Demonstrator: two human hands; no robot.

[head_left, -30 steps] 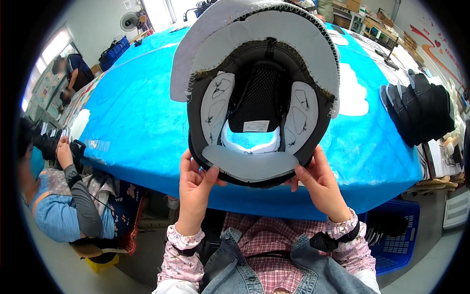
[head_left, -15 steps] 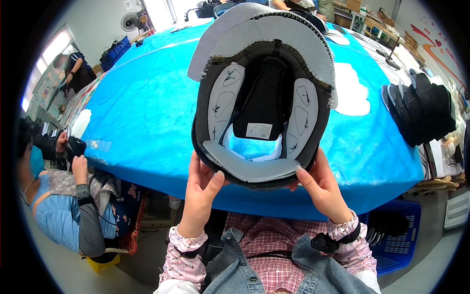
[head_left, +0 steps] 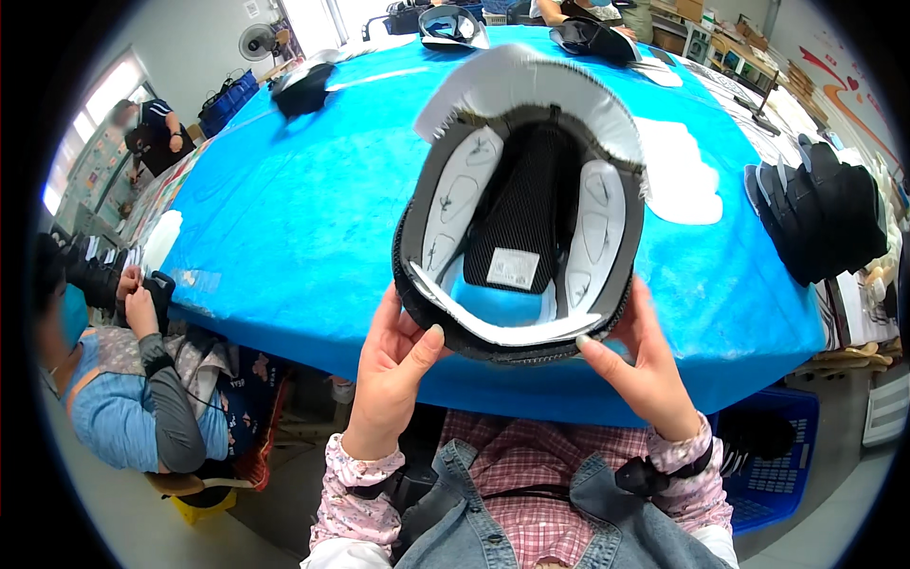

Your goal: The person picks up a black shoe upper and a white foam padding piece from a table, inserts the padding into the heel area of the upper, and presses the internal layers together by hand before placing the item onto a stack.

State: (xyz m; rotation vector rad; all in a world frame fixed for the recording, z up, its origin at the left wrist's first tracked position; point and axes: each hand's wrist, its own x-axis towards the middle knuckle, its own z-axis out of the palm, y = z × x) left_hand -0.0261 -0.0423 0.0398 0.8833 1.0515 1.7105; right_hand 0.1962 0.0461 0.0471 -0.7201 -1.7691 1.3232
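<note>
Watching remotely, I see a co-worker (head_left: 109, 398) at frame left, then the left hand (head_left: 387, 375), fingers half closed on the lower-left rim of the padded liner (head_left: 519, 218) at centre, the right hand (head_left: 656, 375) likewise gripping its lower-right rim, and black pieces (head_left: 825, 223) at right.

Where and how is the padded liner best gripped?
Probably by the lower rim of the liner, at both ends, from the near side: that curved edge lies nearest, the left hand and right hand hold it there, and the white flap on top looks thin.
</note>
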